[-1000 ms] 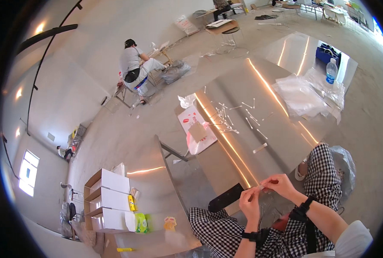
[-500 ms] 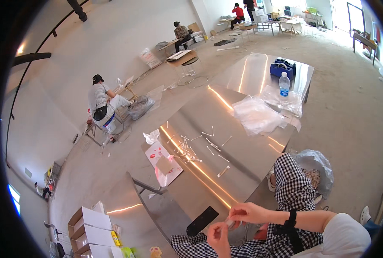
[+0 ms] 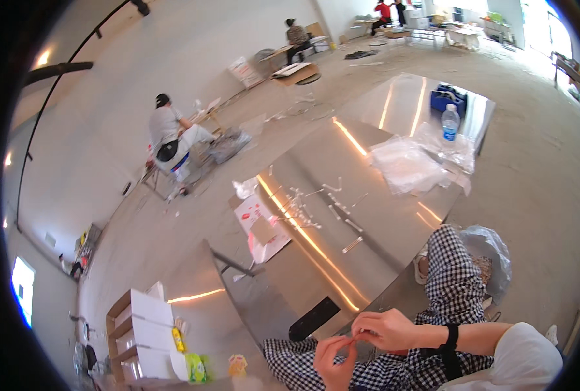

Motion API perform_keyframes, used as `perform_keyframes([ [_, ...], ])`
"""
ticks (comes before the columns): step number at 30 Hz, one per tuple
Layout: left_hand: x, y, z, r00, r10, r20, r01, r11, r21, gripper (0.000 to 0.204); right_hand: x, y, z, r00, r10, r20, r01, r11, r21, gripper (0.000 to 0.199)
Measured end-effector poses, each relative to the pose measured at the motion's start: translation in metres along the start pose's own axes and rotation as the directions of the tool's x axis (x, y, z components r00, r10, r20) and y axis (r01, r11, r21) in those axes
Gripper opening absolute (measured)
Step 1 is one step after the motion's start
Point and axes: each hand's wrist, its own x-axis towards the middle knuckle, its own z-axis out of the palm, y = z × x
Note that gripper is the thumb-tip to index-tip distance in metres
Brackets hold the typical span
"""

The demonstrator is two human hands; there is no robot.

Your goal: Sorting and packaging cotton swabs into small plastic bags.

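The fingers (image 3: 354, 337) of both hands met at the bottom centre of the frame, pinched together on something small and pale (too tiny for me to name), held over the lap in checked trousers (image 3: 456, 287). The right hand (image 3: 384, 328) curled its fingertips tight against those of the left hand (image 3: 334, 355), which rose from below with thumb and forefinger pressed on the same little piece; neither hand was spread at all.

As for how far the work had got, I judged it somewhere in the middle: a scatter of small white pieces (image 3: 303, 205) lay in the middle of the frame on the shiny metal table (image 3: 375, 234), some single and some clustered, and I could not tell which were finished. A heap of clear plastic bags (image 3: 404, 163) sat toward the upper right, beside a water bottle (image 3: 450, 124). A dark flat object (image 3: 314, 318) rested on the table's near edge, just left of the hands. Far off at upper left another person (image 3: 169, 133) sat working at a separate spot
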Motion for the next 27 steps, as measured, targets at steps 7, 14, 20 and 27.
perform_keyframes([
  [7,0.013,0.011,0.000,0.991,0.109,0.075,-0.116,0.989,0.096,0.026,0.000,-0.007,-0.017,1.000,-0.020,0.017,0.020,1.000,0.002,0.012],
  [14,0.008,0.012,-0.004,0.990,0.144,-0.004,-0.144,0.989,0.019,0.025,0.006,-0.018,-0.034,0.999,-0.044,-0.032,0.043,0.999,-0.018,0.010],
  [20,-0.002,0.018,-0.005,0.996,0.087,-0.006,-0.087,0.996,-0.007,0.021,-0.001,-0.017,-0.043,0.999,0.049,0.012,-0.049,0.999,0.017,0.008],
  [27,-0.010,0.019,-0.002,0.994,-0.072,-0.078,0.056,0.981,-0.185,0.022,-0.008,-0.013,-0.043,0.980,0.184,0.076,-0.196,0.958,0.210,0.006],
])
